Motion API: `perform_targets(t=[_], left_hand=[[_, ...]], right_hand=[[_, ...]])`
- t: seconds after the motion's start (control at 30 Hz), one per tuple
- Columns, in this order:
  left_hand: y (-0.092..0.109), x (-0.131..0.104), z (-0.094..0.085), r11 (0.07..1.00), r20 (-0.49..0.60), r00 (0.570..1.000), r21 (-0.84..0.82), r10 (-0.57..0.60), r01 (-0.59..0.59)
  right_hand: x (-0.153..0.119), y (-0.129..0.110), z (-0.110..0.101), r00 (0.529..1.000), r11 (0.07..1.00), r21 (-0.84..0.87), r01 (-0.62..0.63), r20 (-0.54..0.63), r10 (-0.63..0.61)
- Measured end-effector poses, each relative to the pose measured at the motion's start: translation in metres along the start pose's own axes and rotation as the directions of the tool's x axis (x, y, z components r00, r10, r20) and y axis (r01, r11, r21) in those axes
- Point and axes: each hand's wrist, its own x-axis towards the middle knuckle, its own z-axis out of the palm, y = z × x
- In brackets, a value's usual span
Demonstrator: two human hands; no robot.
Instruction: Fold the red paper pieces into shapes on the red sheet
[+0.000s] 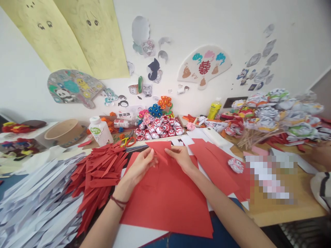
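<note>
A small folded piece of red paper [160,151] is held up between both hands, above large red sheets [168,199] on the table. My left hand [144,163] pinches its left side between thumb and fingers, and a dark band circles that wrist. On the right edge of the piece, my right hand [181,156] has its thumb and fingers closed. Left of my left hand lies a heap of folded red strips [97,175], with a larger heap of white strips [41,199] beyond it.
Red-and-white paper flowers [162,128], a white bottle [99,132] and scissors [127,140] stand or lie behind the sheets. More red sheets [217,168] and a bunch of stemmed paper flowers [274,117] are at the right. A person's arm [322,153] shows at the right edge.
</note>
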Motion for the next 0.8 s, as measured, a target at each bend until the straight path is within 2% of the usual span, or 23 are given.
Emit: perform_targets(t=[0.2, 0.43, 0.63, 0.7, 0.8], left_hand=[[-0.004, 0.0, 0.002, 0.98, -0.087, 0.993, -0.189, -0.076, 0.058], [-0.008, 0.001, 0.007, 0.961, -0.083, 0.992, -0.266, -0.094, 0.069], [-0.011, -0.001, 0.012, 0.987, -0.081, 0.997, -0.158, -0.02, 0.007], [-0.011, -0.002, 0.016, 0.997, -0.085, 0.996, -0.063, 0.036, -0.042], [-0.011, -0.002, 0.019, 0.979, -0.158, 0.974, 0.155, 0.16, -0.135]], right_hand=[[0.0, -0.001, -0.002, 0.998, 0.998, -0.045, 0.048, -0.026, -0.049], [-0.002, -0.002, 0.0, 0.999, 0.996, -0.072, 0.05, -0.01, -0.051], [-0.003, -0.005, 0.001, 0.995, 0.986, -0.129, 0.101, 0.009, -0.101], [-0.005, -0.007, 0.002, 0.991, 0.98, -0.148, 0.135, 0.033, -0.132], [-0.007, -0.008, 0.004, 0.983, 0.979, -0.124, 0.162, 0.11, -0.149]])
